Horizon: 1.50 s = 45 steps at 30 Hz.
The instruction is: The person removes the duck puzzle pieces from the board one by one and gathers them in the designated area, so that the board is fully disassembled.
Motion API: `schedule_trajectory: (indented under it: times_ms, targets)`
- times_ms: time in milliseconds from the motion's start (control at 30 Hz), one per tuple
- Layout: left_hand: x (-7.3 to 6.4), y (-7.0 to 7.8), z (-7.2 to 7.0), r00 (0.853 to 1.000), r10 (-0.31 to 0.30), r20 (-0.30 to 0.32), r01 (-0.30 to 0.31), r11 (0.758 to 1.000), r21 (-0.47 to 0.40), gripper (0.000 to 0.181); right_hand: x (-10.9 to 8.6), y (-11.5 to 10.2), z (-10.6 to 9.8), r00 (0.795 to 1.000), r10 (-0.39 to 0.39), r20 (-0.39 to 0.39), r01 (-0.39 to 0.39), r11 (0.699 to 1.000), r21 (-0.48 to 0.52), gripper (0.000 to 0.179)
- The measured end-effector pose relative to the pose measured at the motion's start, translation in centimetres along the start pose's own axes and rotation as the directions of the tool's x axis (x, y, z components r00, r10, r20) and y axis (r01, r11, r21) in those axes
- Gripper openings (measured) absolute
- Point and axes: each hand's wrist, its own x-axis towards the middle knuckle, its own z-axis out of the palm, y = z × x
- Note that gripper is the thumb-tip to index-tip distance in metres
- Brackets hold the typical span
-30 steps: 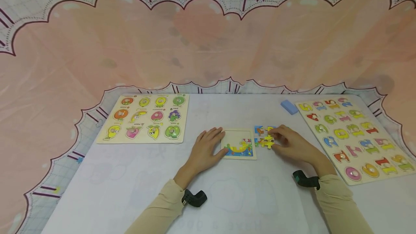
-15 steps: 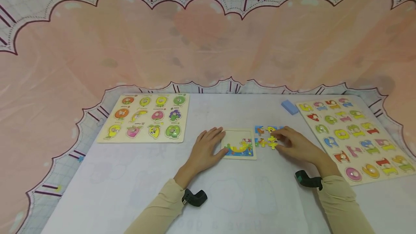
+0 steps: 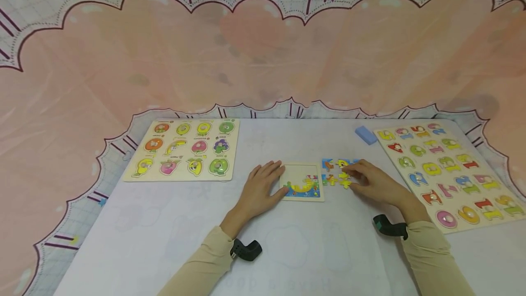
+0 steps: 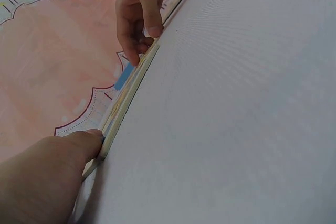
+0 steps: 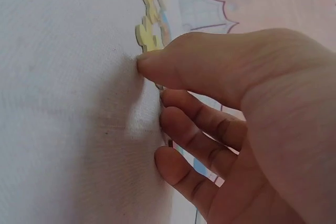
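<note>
A small square jigsaw tray lies mid-table. Its lower part is filled with joined pieces in blue and yellow, and bare wood shows above. My left hand rests along the tray's left side, fingers spread and straight, the thumb on its frame. Right of the tray lie several loose puzzle pieces. My right hand is at the right of this group, thumb and fingertips bent round a puzzle piece mostly hidden under them. A yellow piece sits right by the thumb in the right wrist view.
A fruit knob-puzzle board lies at the back left. A number puzzle board lies along the right, just beyond the right wrist. A blue block sits behind the right hand. Patterned cloth hangs behind the table.
My right hand has moved slightly right, and yellow pieces by its fingertips have shifted right with it. More of the upper loose pieces now shows. The left hand and tray have stayed still.
</note>
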Motion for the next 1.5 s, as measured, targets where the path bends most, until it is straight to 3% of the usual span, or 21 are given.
schedule_trajectory:
  times_ms: [333, 633, 1033, 1267, 1500]
  targets:
    - [-0.1, 0.1, 0.1, 1.000, 0.004, -0.003, -0.004, 1.000, 0.011, 0.058, -0.1, 0.2, 0.1, 0.998, -0.035, -0.056, 0.036, 0.999, 0.010, 0.034]
    - [0.3, 0.0, 0.2, 1.000, 0.022, -0.013, -0.021, 0.999, 0.025, 0.058, 0.8, -0.8, 0.5, 0.986, -0.131, -0.103, 0.133, 0.991, 0.017, 0.032]
    - [0.8, -0.3, -0.4, 1.000, 0.001, -0.021, -0.001, 1.000, 0.024, 0.058, 3.0, -4.9, 1.7, 0.994, -0.108, -0.016, 0.107, 0.994, -0.037, 0.038]
    - [0.6, -0.3, -0.1, 1.000, 0.012, -0.019, -0.012, 1.000, 0.015, 0.058, 3.1, -6.0, 2.8, 0.997, -0.069, -0.036, 0.065, 0.994, -0.083, 0.039]
    - [0.2, -0.2, 0.1, 1.000, 0.004, -0.008, -0.004, 1.000, -0.002, 0.057, 2.9, -5.8, 3.8, 0.994, -0.084, -0.063, 0.079, 0.994, -0.081, 0.035]
